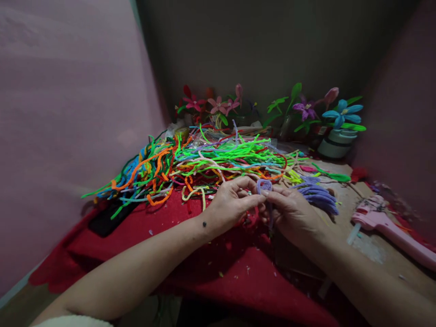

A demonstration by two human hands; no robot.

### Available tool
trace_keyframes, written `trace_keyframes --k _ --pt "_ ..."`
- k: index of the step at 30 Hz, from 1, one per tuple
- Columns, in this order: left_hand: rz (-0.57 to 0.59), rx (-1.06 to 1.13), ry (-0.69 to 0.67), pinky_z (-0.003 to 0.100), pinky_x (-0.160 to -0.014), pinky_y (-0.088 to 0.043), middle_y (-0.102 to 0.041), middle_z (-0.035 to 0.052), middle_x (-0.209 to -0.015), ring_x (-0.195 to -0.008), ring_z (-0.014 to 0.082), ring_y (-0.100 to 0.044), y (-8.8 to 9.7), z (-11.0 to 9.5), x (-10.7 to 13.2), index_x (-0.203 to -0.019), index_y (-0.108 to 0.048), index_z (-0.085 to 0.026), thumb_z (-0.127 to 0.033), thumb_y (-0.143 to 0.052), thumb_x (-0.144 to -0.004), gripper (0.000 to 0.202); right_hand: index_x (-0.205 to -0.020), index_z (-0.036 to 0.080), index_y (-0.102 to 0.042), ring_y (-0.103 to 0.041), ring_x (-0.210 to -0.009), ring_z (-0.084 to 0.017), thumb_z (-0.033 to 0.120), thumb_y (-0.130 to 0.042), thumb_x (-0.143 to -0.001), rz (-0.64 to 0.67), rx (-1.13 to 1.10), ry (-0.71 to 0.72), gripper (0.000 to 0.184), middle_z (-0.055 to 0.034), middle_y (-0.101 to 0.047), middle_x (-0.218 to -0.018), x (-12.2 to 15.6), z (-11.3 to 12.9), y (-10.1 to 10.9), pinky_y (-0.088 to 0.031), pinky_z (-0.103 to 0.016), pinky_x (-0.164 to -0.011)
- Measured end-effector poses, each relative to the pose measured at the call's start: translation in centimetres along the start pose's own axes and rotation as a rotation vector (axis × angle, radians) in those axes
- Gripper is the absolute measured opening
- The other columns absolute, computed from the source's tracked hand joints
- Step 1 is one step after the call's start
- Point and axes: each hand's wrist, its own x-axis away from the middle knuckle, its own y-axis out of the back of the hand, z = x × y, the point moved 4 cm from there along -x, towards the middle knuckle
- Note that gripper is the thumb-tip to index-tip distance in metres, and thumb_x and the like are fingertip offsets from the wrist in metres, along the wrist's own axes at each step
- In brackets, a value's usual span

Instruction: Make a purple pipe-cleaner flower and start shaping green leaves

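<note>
i see the left hand [231, 200] and right hand [289, 211] pinching one fuzzy purple pipe-cleaner loop [265, 181] between the near edge of the red cloth [235, 268] and one far, multicoloured pipe-cleaner heap [231, 154].

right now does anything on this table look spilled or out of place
Small scraps litter the red cloth, like loose trimmings. The pile of pipe cleaners looks tangled, with a green strand straying over a flat black object. Nothing looks clearly damaged.
</note>
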Motion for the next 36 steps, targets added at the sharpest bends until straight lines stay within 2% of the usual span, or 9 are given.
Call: trace_keyframes --k 6,12,16,19,21,24,28,31,36 --pt "0.07 -0.094 -0.001 0.019 -0.047 -0.047 -0.06 -0.0024 -0.071 -0.051 0.0073 -0.055 0.6 0.9 -0.9 -0.082 -0.048 -0.016 -0.017 -0.065 -0.071 0.02 -0.054 0.015 -0.058 -0.043 -0.037 -0.007 0.026 -0.069 -0.065 -0.087 0.014 0.06 0.019 0.0035 -0.053 -0.045 -0.2 0.6 0.7 -0.032 -0.02 -0.039" --pt "0.129 -0.17 0.182 0.02 -0.039 -0.046 -0.055 -0.0061 -0.055 -0.043 0.0095 -0.054 0.7 1.4 -0.9 -0.084 -0.05 -0.018 -0.02 -0.062 -0.073 0.017 -0.054 0.015 -0.059 -0.044 -0.038 -0.008 0.023 -0.066 -0.065 -0.111 0.026 0.075 0.015 0.002 -0.056 -0.048 -0.5 0.8 1.1 -0.031 -0.021 -0.04" --pt "0.201 -0.178 0.272 0.02 -0.04 -0.046 -0.057 -0.0043 -0.052 -0.044 0.011 -0.055 0.8 1.3 -0.8 -0.088 -0.054 -0.017 -0.025 -0.065 -0.071 0.022 -0.054 0.015 -0.058 -0.043 -0.039 -0.007 0.02 -0.064 -0.063 -0.14 0.021 0.091 0.012 0.0027 -0.054 -0.047 -0.4 1.1 1.4 -0.031 -0.021 -0.041" --pt "0.178 -0.198 0.242 0.019 -0.038 -0.042 -0.058 -0.0024 -0.049 -0.04 0.0111 -0.053 1.2 1.2 -0.9 -0.093 -0.057 -0.017 -0.036 -0.063 -0.074 0.028 -0.055 0.014 -0.059 -0.042 -0.04 -0.007 0.02 -0.064 -0.063 -0.132 0.049 0.096 0.011 0.0026 -0.054 -0.048 -0.4 1.1 1.5 -0.03 -0.021 -0.042" --pt "0.123 -0.213 0.214 0.018 -0.034 -0.036 -0.054 -0.0035 -0.045 -0.035 0.0089 -0.047 1.4 1.2 -0.9 -0.088 -0.058 -0.016 -0.041 -0.061 -0.075 0.028 -0.057 0.014 -0.06 -0.042 -0.041 -0.007 0.02 -0.064 -0.064 -0.116 0.07 0.112 0.01 0.0027 -0.055 -0.049 -0.4 1.0 1.5 -0.03 -0.021 -0.043" --pt "0.07 -0.224 0.196 0.016 -0.034 -0.03 -0.045 -0.0062 -0.042 -0.033 0.0055 -0.039 1.4 1.1 -0.8 -0.077 -0.059 -0.016 -0.042 -0.058 -0.078 0.026 -0.061 0.015 -0.062 -0.047 -0.048 -0.008 0.019 -0.064 -0.064 -0.087 0.074 0.137 0.005 0.0023 -0.057 -0.054 -0.4 1.0 1.4 -0.035 -0.022 -0.048" --pt "0.041 -0.237 0.203 0.017 -0.034 -0.027 -0.043 -0.0069 -0.043 -0.033 0.0049 -0.035 1.2 1.1 -0.6 -0.073 -0.059 -0.015 -0.038 -0.058 -0.079 0.023 -0.057 0.016 -0.061 -0.047 -0.05 -0.01 0.027 -0.065 -0.067 -0.177 0.115 0.21 0.015 0.0017 -0.058 -0.054 -0.4 1.4 1.6 -0.036 -0.023 -0.05" --pt "0.102 -0.19 0.21 0.017 -0.035 -0.025 -0.044 -0.0065 -0.043 -0.033 0.0049 -0.035 1.1 1.2 -0.6 -0.071 -0.056 -0.016 -0.035 -0.057 -0.08 0.021 -0.052 0.016 -0.059 -0.045 -0.048 -0.009 0.03 -0.066 -0.066 -0.251 0.111 0.234 0.021 0.0025 -0.055 -0.051 -0.4 1.7 1.8 -0.035 -0.023 -0.05" --pt "0.177 -0.114 0.245 0.018 -0.035 -0.025 -0.048 -0.0051 -0.045 -0.034 0.0051 -0.036 1.1 1.6 -0.6 -0.072 -0.055 -0.016 -0.034 -0.058 -0.079 0.02 -0.05 0.016 -0.058 -0.043 -0.046 -0.008 0.032 -0.066 -0.068 -0.23 0.205 0.262 0.025 0.0024 -0.054 -0.048 -0.3 2.1 1.6 -0.033 -0.023 -0.05"
